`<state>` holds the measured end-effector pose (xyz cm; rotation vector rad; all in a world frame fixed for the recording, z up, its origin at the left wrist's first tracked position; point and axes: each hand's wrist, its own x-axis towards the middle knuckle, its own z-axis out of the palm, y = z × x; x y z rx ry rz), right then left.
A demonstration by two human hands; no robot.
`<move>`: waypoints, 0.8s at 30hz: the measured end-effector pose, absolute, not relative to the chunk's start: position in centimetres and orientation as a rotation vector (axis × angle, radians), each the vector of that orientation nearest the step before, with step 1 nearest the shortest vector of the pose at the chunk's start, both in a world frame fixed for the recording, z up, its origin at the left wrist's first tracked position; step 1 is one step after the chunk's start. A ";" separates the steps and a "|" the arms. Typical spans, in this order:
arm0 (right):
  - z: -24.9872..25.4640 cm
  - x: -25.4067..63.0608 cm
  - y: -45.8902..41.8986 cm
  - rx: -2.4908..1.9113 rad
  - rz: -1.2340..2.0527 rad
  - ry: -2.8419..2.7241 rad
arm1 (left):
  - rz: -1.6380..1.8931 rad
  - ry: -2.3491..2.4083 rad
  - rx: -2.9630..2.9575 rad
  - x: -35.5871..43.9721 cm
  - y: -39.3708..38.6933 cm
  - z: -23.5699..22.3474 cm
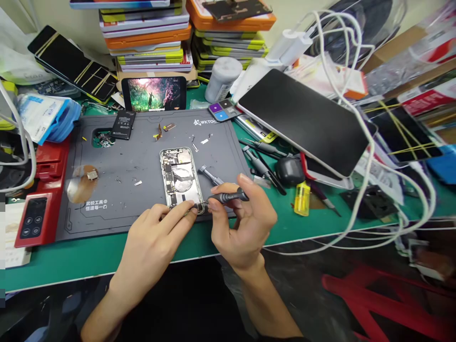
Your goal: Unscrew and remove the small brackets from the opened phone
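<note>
An opened phone housing lies on the grey work mat, its circuit board and a round coil showing. Around its lower end, the fingers of my left hand are pressed together at the bottom edge; what they pinch, if anything, is hidden. My right hand grips a small dark screwdriver, held nearly level, with its tip at the phone's lower right corner. A second grey screwdriver lies just right of the phone. A loose phone battery rests at the mat's upper left.
Behind the mat a propped phone plays a picture. Stacked boxes stand at the back. To the right lie a large dark tablet, several tools and white cables. A red device borders the mat's left side.
</note>
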<state>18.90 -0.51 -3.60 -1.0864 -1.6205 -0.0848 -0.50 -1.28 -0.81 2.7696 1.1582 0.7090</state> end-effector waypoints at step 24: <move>-1.7 19.3 -0.7 -1.114 -0.184 -1.592 | 0.671 1.184 2.776 -0.6 -1.5 -0.8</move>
